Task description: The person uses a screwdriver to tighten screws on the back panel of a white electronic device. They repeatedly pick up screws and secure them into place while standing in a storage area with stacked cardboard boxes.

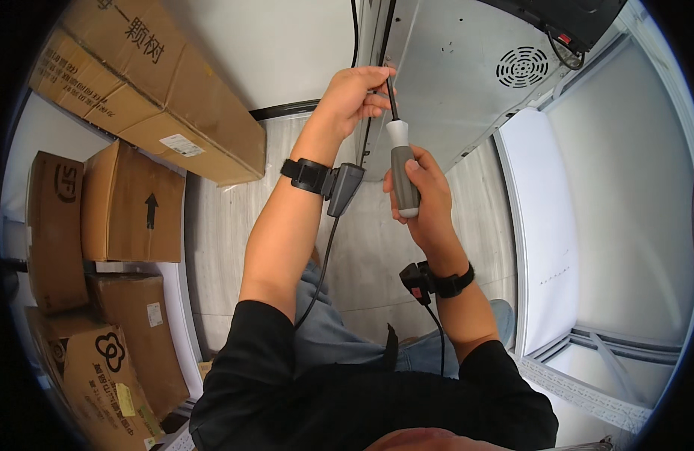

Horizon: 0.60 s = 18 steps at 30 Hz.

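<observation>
My right hand is wrapped around the grey handle of a screwdriver, its thumb lying along the grip. The tool points away from me, with a white collar and a thin dark shaft. At the far end of that shaft, the thumb and forefinger of my left hand are pinched together, the other fingers curled below. Whether a screw is between these fingertips is too small to see. Both hands are in front of the edge of a grey metal cabinet panel.
Round vent slots mark the panel, and a black device sits above it. Cardboard boxes are stacked on the left. To the right stands a white panel. Cabled black devices are strapped to both my wrists.
</observation>
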### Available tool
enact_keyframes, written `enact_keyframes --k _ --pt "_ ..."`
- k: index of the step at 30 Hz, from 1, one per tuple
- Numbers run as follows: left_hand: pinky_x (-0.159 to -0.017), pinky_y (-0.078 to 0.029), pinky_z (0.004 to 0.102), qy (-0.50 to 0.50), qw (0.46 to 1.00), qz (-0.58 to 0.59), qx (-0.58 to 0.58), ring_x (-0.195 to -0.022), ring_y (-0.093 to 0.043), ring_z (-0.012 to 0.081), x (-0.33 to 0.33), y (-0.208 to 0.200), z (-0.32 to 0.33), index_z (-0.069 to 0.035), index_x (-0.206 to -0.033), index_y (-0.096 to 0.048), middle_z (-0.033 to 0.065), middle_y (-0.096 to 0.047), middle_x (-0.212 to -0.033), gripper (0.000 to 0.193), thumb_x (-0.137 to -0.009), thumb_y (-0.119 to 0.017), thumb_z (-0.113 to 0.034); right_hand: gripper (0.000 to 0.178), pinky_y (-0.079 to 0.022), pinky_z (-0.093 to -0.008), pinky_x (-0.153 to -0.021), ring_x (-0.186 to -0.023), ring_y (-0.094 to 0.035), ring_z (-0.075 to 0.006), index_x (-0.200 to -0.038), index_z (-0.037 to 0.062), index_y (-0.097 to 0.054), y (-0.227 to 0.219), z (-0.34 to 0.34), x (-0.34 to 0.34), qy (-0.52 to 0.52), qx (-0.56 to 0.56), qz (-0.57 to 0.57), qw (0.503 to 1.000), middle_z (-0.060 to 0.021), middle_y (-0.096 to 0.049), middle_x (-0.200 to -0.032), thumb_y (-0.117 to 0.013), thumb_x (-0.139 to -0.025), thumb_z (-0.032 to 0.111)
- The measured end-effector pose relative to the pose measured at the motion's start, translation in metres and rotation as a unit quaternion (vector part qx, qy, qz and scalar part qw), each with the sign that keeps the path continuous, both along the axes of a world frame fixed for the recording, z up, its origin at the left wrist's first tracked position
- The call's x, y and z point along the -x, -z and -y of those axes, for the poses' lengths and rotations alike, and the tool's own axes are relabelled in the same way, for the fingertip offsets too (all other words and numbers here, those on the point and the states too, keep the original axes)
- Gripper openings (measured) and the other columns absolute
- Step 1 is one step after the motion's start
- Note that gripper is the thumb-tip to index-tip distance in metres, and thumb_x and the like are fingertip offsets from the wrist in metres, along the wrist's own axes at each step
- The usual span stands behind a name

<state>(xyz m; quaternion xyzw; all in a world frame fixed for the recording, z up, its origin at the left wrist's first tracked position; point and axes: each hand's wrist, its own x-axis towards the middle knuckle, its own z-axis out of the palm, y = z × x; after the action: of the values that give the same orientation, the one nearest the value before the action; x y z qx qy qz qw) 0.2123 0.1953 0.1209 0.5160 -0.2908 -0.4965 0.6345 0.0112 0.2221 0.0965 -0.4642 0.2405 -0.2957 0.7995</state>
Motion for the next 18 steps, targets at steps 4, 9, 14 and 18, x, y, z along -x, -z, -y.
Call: enact_keyframes --k 4,9,14,18 --pt "-0.052 -0.048 0.0196 -0.02 1.0 0.001 -0.008 -0.06 -0.062 0.0106 0.002 -0.003 0.003 -0.001 -0.101 -0.062 0.0053 -0.062 -0.079 0.024 -0.093 -0.057 -0.023 0.037 -0.036 -0.0222 -0.038 -0.045 -0.049 -0.0099 -0.123 0.003 -0.046 0.001 0.0 -0.002 0.013 -0.007 0.018 1.0 -0.0084 -0.061 -0.074 -0.046 -0.095 0.026" --pt "-0.051 -0.046 0.0196 -0.033 0.999 0.003 -0.011 -0.058 -0.06 0.0095 0.004 -0.004 0.006 -0.001 -0.095 -0.062 0.0048 -0.063 -0.076 0.024 -0.092 -0.059 -0.025 0.037 -0.036 -0.0224 -0.038 -0.045 -0.049 -0.0103 -0.124 0.0031 -0.045 0.006 0.007 -0.002 0.005 -0.007 0.025 1.0 -0.0092 -0.061 -0.073 -0.046 -0.095 0.026" --pt "-0.051 -0.045 0.0204 -0.034 0.999 0.024 -0.032 -0.057 -0.059 0.0088 0.003 -0.003 0.01 -0.003 -0.092 -0.062 0.0035 -0.063 -0.074 0.026 -0.091 -0.06 -0.029 0.038 -0.036 -0.0229 -0.037 -0.045 -0.049 -0.011 -0.124 0.0031 -0.044 0.004 0.013 0.0 -0.037 -0.123 0.127 0.984 -0.0112 -0.061 -0.074 -0.047 -0.094 0.026" --pt "-0.052 -0.045 0.0204 -0.036 0.996 0.058 -0.056 -0.057 -0.059 0.0081 0.004 -0.006 0.012 -0.004 -0.092 -0.061 0.0026 -0.062 -0.073 0.028 -0.09 -0.062 -0.032 0.037 -0.038 -0.0237 -0.039 -0.046 -0.05 -0.0112 -0.122 0.0015 -0.045 0.0 0.017 0.0 -0.023 -0.115 0.106 0.987 -0.0111 -0.06 -0.076 -0.05 -0.093 0.023"
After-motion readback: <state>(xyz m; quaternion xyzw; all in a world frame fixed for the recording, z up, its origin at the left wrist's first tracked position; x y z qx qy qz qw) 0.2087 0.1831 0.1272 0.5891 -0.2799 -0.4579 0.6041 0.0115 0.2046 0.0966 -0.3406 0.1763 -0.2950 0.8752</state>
